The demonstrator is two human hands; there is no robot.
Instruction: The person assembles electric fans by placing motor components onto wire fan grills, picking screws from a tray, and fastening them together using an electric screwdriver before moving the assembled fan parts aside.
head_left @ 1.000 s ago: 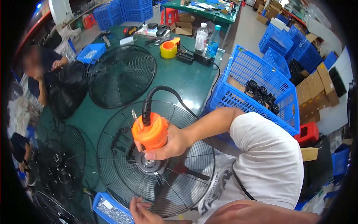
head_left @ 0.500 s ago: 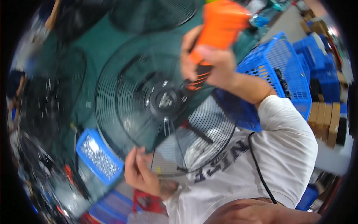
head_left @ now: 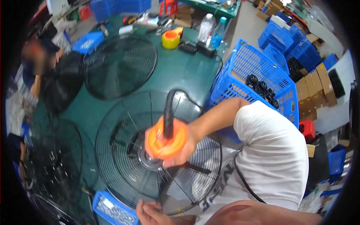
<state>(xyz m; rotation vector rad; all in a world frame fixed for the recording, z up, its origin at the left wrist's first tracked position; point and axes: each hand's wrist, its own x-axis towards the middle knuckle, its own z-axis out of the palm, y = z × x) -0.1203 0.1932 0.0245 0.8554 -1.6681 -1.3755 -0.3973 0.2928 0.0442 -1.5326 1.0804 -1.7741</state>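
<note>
Green tabletop [head_left: 183,77] shows beneath the round wire fan guard [head_left: 123,178]; my right hand [head_left: 189,144] grips an orange corded power tool [head_left: 167,142] above its hub [head_left: 148,158], while my left hand [head_left: 152,214], fingers bent, is by the rim near a blue tray [head_left: 99,195], its grip unclear to me

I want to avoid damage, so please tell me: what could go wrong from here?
The right hand holds the orange power tool over the wire fan guard; its tip is hidden, so it might slip. The black cord arches above the guard and could snag. The left hand, close to the blue tray, might knock it.
</note>
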